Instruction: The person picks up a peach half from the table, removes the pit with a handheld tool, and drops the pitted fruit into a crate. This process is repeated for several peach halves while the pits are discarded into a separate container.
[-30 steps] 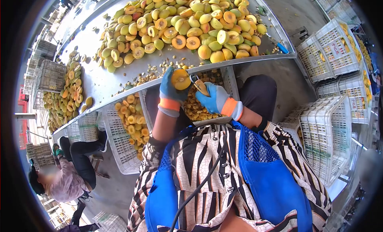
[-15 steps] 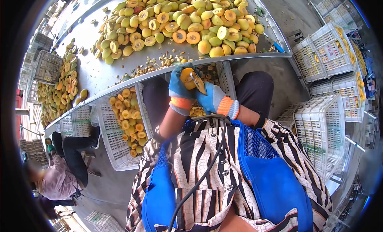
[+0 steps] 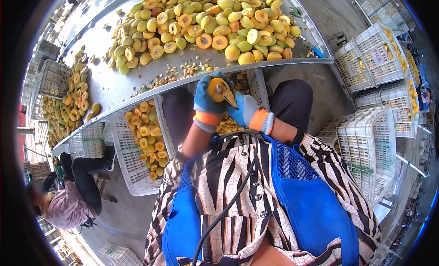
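My left hand [image 3: 206,99], in a blue glove with an orange and grey cuff, is wrapped round a yellow-orange fruit half [image 3: 215,87]. My right hand [image 3: 243,109], gloved the same way, grips a small pitting tool [image 3: 229,97] whose curved metal end rests on the fruit's cut face. Both hands are close together just over the near edge of a metal table [image 3: 183,84]. Halved fruit [image 3: 204,40] lies heaped on the table beyond them, with loose pits [image 3: 185,70] near the edge.
A white crate [image 3: 126,163] of pitted halves stands below the table at left. More fruit [image 3: 73,99] lies on the table's left side. Stacked crates [image 3: 366,142] stand at right. Another person [image 3: 68,206] sits at the lower left.
The fruit in my left hand now shows its cut face more, with the tool's tip further over it. The other person's arms and head have shifted.
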